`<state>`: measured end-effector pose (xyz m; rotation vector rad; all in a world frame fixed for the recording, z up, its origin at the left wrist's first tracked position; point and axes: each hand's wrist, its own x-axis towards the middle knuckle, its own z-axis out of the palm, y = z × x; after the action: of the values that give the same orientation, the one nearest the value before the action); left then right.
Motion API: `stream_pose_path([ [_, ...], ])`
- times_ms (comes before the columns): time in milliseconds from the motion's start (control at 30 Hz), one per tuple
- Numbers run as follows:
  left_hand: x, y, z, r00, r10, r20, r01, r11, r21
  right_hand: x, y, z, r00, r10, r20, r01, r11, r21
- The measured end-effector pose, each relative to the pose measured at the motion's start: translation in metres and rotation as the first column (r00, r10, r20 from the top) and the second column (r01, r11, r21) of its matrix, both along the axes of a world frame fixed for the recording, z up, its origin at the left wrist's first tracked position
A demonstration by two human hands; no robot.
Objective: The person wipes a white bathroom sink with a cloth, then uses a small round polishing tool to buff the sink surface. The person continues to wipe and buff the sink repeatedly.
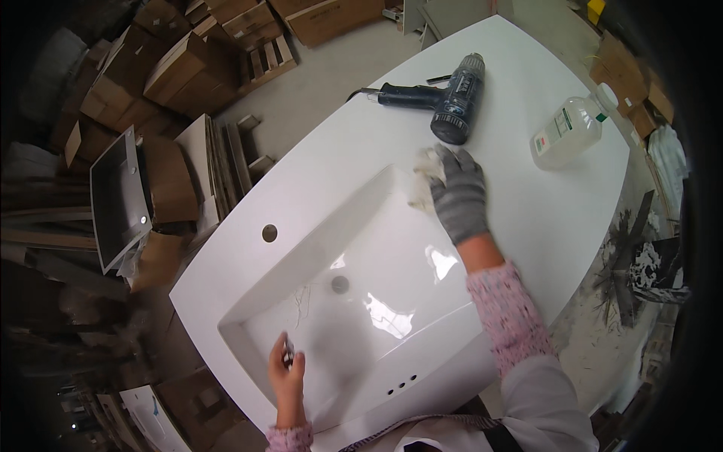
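Note:
A glossy white washbasin top lies before me, with a sunken basin, a round drain hole and a tap hole. My right hand, in a grey striped glove, presses a crumpled whitish cloth against the surface by the basin's far right corner. Bare and over the basin's near left part, my left hand holds a small dark, shiny object between thumb and fingers; its kind is unclear. Thin thread-like marks show on the basin wall close to the drain.
A heat gun lies on the top beyond my right hand, beside a dark, thin tool. To the right is a clear plastic bottle with a white cap. Cardboard boxes and a wooden pallet stand at far left.

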<state>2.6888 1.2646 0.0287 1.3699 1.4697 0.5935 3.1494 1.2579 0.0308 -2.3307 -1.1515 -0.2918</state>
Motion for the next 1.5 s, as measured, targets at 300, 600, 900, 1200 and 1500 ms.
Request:
stream_pose_path([
  [300,-0.055,-0.049,0.050,0.977,0.137,0.161,-0.154,0.983,0.102,-0.208,0.139,-0.015,0.754,0.615,-0.230,-0.355,0.677,0.644],
  [600,-0.014,-0.037,0.095,0.936,-0.051,0.348,0.013,0.994,0.111,-0.199,0.021,0.007,0.153,0.920,-0.360,-0.822,0.321,0.471],
  [900,0.172,-0.042,0.045,0.844,-0.168,0.509,0.222,0.974,-0.046,0.059,-0.129,0.083,0.625,0.227,-0.747,-0.211,0.970,0.118],
  [1200,0.333,-0.040,0.005,0.959,-0.090,0.269,0.006,0.954,0.300,0.108,-0.120,0.083,0.758,0.650,0.054,-0.643,0.759,-0.100],
  [1500,0.344,0.000,-0.008,0.980,0.058,-0.191,0.083,0.752,0.654,0.063,-0.041,0.068,0.495,0.819,-0.288,-0.809,0.556,0.191],
])
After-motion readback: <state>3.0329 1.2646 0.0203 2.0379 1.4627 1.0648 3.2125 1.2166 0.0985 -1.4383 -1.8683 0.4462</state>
